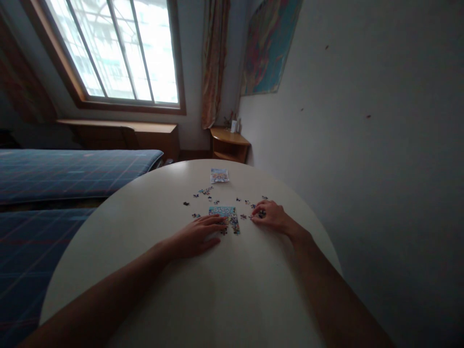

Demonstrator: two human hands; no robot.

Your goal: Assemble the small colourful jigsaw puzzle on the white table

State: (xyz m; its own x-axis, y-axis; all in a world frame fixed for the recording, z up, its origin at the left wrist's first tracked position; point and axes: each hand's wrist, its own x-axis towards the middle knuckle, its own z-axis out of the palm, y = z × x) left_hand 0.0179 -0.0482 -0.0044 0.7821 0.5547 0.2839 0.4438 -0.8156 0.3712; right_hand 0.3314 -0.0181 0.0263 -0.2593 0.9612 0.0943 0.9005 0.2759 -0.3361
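Note:
A partly assembled jigsaw puzzle (224, 211) lies on the round white table (217, 299), its lower edge uneven. My left hand (197, 235) rests flat with fingers stretched over the puzzle's left side, hiding part of it. To the right, my right hand (272, 216) is bent down to the tabletop, thumb and forefinger closing around a small jigsaw piece (251, 217). More loose pieces show under and beside its curled fingers. Just left of that hand sits a single loose piece (243, 216).
Several scattered pieces (206, 191) lie beyond the puzzle on the left. Farther back is a small printed picture packet (219, 175). A plaid-covered bed (72, 174) stands left of the table, a white wall (380, 169) to the right, and a wooden corner shelf (230, 136) behind.

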